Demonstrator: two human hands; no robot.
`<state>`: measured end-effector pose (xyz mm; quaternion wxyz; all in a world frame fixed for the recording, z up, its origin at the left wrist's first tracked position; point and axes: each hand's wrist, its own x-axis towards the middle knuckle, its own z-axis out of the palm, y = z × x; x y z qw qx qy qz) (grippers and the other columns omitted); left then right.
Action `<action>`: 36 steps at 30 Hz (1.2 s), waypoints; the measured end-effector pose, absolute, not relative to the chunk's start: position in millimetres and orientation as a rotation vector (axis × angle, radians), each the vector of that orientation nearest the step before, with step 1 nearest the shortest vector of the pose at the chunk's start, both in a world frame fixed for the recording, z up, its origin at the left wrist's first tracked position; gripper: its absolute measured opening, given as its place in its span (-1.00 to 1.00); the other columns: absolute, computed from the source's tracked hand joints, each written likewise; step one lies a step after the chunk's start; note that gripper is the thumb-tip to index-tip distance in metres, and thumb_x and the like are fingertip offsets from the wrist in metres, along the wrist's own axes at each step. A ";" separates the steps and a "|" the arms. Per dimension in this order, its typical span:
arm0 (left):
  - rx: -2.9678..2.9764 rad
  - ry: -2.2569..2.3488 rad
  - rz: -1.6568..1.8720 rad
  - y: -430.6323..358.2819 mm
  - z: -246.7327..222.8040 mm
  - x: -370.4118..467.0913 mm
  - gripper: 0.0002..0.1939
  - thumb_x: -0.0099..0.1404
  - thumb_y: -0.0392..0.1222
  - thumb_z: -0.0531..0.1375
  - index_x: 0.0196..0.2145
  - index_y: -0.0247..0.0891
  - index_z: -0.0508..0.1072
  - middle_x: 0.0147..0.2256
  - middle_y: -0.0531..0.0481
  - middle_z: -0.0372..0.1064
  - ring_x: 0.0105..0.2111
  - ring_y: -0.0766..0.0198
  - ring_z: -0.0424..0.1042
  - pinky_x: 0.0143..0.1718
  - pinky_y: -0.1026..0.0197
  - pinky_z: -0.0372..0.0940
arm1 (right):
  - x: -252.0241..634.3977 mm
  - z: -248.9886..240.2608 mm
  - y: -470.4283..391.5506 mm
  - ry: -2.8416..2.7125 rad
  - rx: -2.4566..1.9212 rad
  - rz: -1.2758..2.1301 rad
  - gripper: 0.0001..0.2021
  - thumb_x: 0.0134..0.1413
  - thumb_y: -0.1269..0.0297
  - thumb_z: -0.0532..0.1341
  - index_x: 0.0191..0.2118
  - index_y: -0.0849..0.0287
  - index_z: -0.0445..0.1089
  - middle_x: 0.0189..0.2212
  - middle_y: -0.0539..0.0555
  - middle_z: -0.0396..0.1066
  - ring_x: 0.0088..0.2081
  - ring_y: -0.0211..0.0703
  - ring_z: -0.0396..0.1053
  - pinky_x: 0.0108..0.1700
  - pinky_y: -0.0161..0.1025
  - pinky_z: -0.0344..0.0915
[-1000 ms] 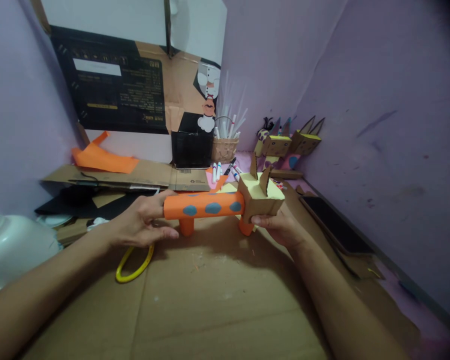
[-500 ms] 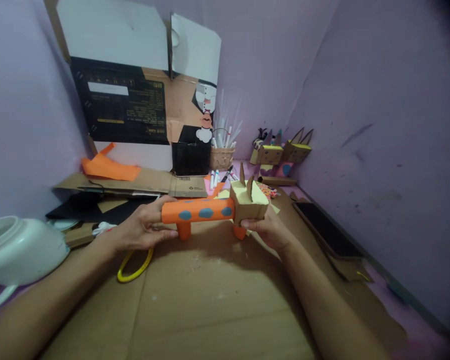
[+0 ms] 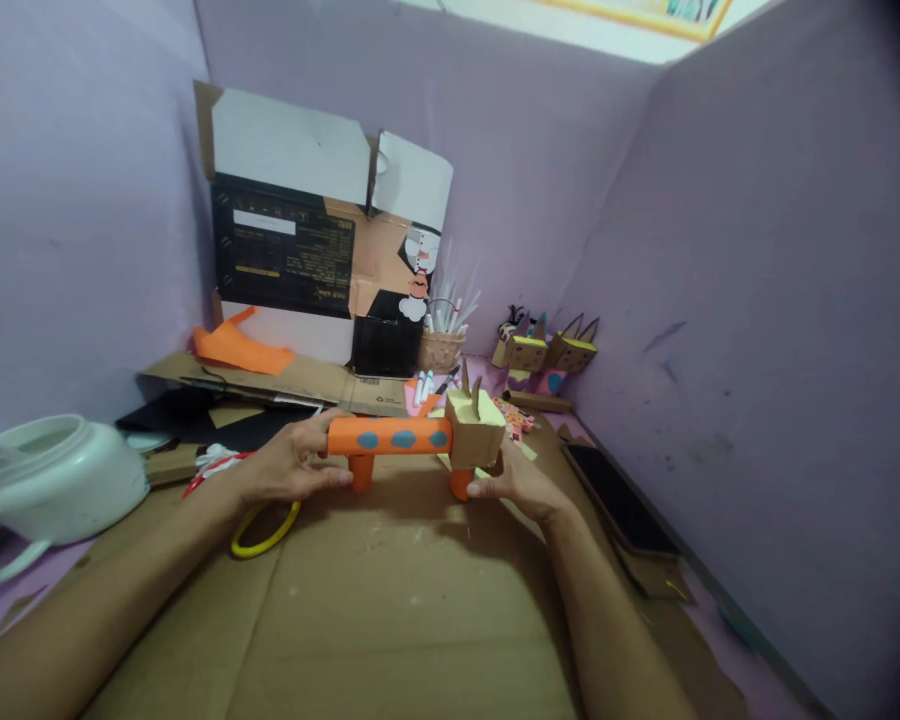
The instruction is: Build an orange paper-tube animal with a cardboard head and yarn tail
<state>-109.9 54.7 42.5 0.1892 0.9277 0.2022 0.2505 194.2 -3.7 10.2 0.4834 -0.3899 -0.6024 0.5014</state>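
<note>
A handmade cardboard animal (image 3: 386, 426) stands side-on in the middle of the work surface. Its body is an orange tube with blue spots, and orange legs stick out below. At its right end sits a brown box head (image 3: 474, 443) with a pale yellow top and pointed ears. My left hand (image 3: 294, 465) grips the tube's left end, thumb against the rear leg. Below the head, my right hand (image 3: 523, 486) has its thumb on the front leg; its other fingers are partly hidden behind the animal. A yellow ring (image 3: 262, 548) lies under my left wrist.
Large cardboard (image 3: 285, 245) leans on the back wall. A woven basket (image 3: 441, 352) holds white sticks, with markers (image 3: 424, 386) before it. Similar box-headed animals (image 3: 526, 352) stand at back right. A white pot (image 3: 67, 480) is at left, a dark tablet-like slab (image 3: 622, 500) at right.
My right hand has shifted from the box head down to the front leg. The animal has turned slightly and sits a little lower in view. The camera has tilted up.
</note>
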 end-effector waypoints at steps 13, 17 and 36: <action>2.577 0.644 0.654 49.2 46.2 -113.4 -0.78 0.12 -0.19 0.20 -0.23 -0.21 0.50 -0.05 -0.07 0.25 -0.15 0.17 0.35 -0.15 0.24 0.28 | 207.3 8.6 -8.6 -1.571 -1.079 1.215 -0.28 -0.43 0.49 0.35 0.02 0.08 0.23 0.03 0.12 0.31 0.06 0.02 0.24 0.12 -0.02 0.08; 2.552 0.638 0.663 48.4 45.7 -114.0 -0.79 0.14 -0.18 0.19 -0.24 -0.22 0.50 -0.05 -0.08 0.25 -0.15 0.18 0.34 -0.16 0.25 0.29 | 196.4 4.1 -7.6 -1.555 -1.220 1.169 -0.44 -0.46 0.42 0.38 -0.14 0.15 0.34 -0.16 0.12 0.44 -0.12 0.05 0.38 -0.07 -0.03 0.27; 2.625 0.594 0.629 53.4 45.7 -112.0 -0.75 0.17 -0.09 0.17 -0.22 -0.22 0.48 -0.13 -0.07 0.28 -0.18 0.18 0.34 -0.12 0.22 0.27 | 184.3 3.1 -8.5 -1.428 -1.383 0.996 -0.73 -0.41 0.48 0.29 -0.41 0.16 0.38 -0.40 0.02 0.49 -0.29 -0.01 0.40 -0.23 -0.13 0.33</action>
